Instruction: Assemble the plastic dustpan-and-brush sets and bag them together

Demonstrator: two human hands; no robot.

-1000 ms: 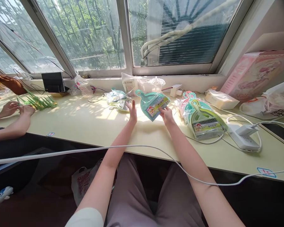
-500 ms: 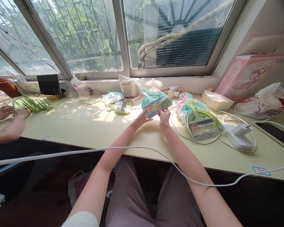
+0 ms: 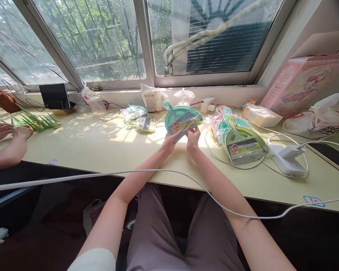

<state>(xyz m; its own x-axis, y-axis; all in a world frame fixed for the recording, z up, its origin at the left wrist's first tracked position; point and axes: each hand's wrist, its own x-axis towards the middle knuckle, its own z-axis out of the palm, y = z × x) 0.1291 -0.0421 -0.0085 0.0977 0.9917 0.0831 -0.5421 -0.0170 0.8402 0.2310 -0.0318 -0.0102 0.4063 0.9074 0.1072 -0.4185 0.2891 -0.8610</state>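
Teal plastic under clear wrap fills your grasp: the dustpan set (image 3: 179, 114) is tilted up over the middle of the table (image 3: 101, 150), its ring handle pointing toward the window. Your left hand (image 3: 170, 143) grips its lower left corner, and your right hand (image 3: 192, 138) pinches the lower edge farther right. Keep both grips on the firm pan rim or brush rather than on loose film, which would probably slip or tear. Hold the two sides level, and press lightly so the printed label (image 3: 183, 123) doesn't crease. Mind the white cable (image 3: 169, 170) crossing the view over your forearms; it could snag if you lift your elbows.

Your thumbs and fingers are partly lost behind the set and its glare, so which fingers bear the weight is hard to say, and the bottom edge may or may not touch the table. In the right-hand pile (image 3: 243, 145), the front green set covers most of those behind. The dark phone (image 3: 332, 156) is cut off by the frame.
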